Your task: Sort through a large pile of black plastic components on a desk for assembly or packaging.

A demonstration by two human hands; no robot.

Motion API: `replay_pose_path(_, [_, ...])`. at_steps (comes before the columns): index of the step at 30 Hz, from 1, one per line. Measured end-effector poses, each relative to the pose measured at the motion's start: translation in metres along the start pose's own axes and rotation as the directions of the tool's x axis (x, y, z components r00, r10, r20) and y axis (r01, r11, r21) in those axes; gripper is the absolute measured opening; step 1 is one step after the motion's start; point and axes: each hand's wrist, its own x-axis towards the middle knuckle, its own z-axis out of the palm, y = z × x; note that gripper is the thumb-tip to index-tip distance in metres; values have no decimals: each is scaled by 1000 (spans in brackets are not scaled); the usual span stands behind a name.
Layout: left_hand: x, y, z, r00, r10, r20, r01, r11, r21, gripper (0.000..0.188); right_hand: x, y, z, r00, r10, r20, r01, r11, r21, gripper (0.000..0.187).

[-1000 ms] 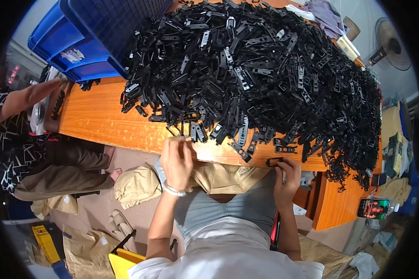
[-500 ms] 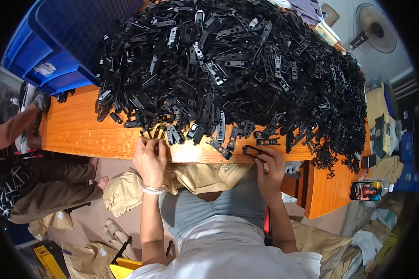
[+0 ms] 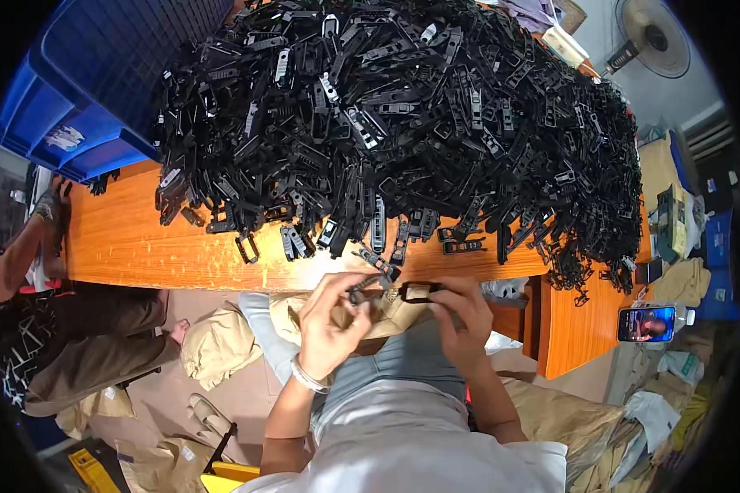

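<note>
Left hand (image 3: 329, 327) pinching dark clip (image 3: 363, 290) (blurred, exact shape unclear), paper bag (image 3: 395, 320) below. Right hand (image 3: 466, 316) pinching black frame (image 3: 419, 284) by its 3 o'clock end; frame just beside clip, at its 3 o'clock. Black pile (image 3: 403, 131) on surface (image 3: 131, 238), 12 o'clock of both hands. Blue crate (image 3: 78, 90) at 10 o'clock, phone (image 3: 646, 324) at 3 o'clock.

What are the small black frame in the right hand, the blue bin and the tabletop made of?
Black frame: probably plastic, dark, with thin, stiff-looking edges; metal is possible. Blue bin: likely semi-gloss plastic, with gridded walls and soft highlights. Tabletop: varnished wood or laminate; streaky grain shows, with shiny patches.
</note>
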Motion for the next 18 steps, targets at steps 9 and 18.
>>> replay_pose_path(9, [5, -7, 11, 961, -129, 245, 276, 364, -890, 33, 6, -5, 4, 993, -30, 114, 23, 997, 69, 12])
replay_pose_path(18, [5, -11, 4, 681, -199, 705, 732, 161, -662, 34, 22, -4, -6, 916, -340, 212, 361, 930, -68, 32])
